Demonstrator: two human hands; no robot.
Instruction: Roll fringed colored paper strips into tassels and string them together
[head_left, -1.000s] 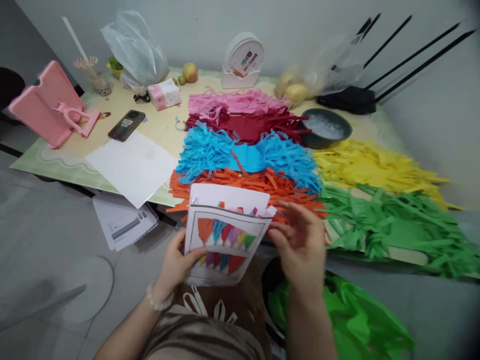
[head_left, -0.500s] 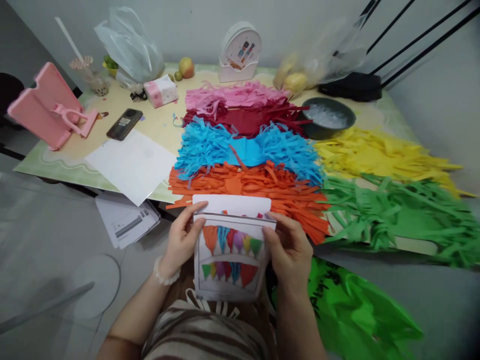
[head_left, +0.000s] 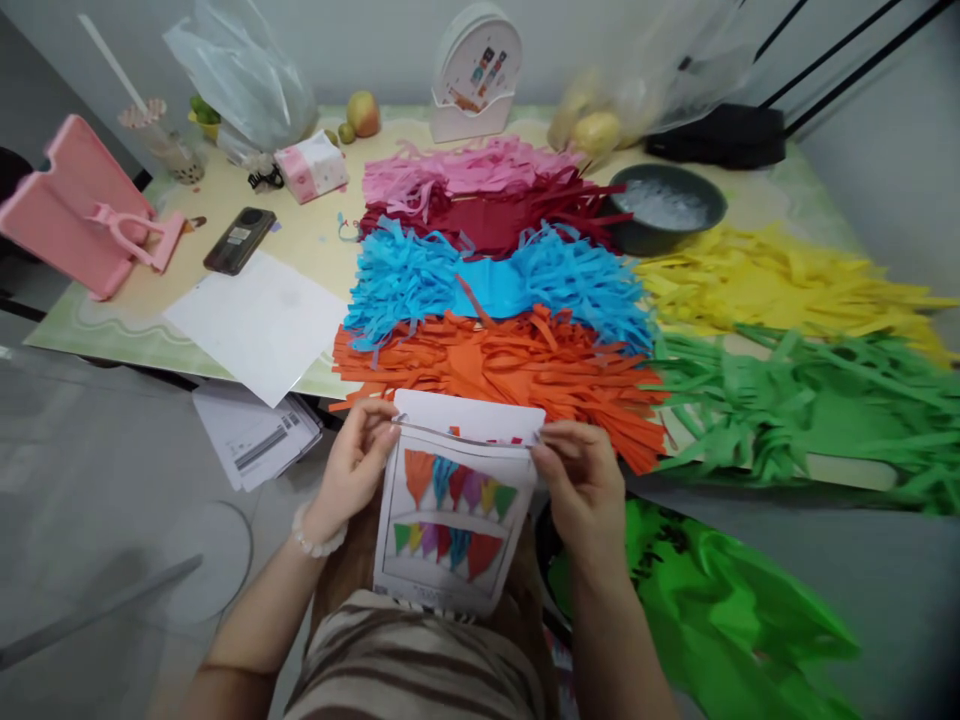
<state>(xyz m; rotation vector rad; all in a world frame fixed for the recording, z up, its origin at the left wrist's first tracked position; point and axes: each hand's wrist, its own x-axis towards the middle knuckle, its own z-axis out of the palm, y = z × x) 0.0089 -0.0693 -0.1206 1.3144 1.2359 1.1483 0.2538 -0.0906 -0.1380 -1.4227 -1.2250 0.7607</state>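
Above my lap I hold printed paper sheets, the front one showing two rows of coloured bunting. A back sheet sticks up behind its top edge. My left hand pinches the upper left corner between thumb and fingers. At the upper right corner, my right hand grips in the same way. Just beyond the sheets lies orange fringed paper, then blue fringed paper, dark red fringed paper and pink fringed paper in rows. Yellow fringed paper and green fringed paper spread to the right.
White paper, a phone and a pink stand occupy the table's left. A dark bowl stands back right, near bagged yellow fruit. A green plastic bag hangs below the right edge.
The sheets have tilted, their lower end shifting slightly left and towards me. Both hands keep hold at the upper corners. The view has shifted a little.
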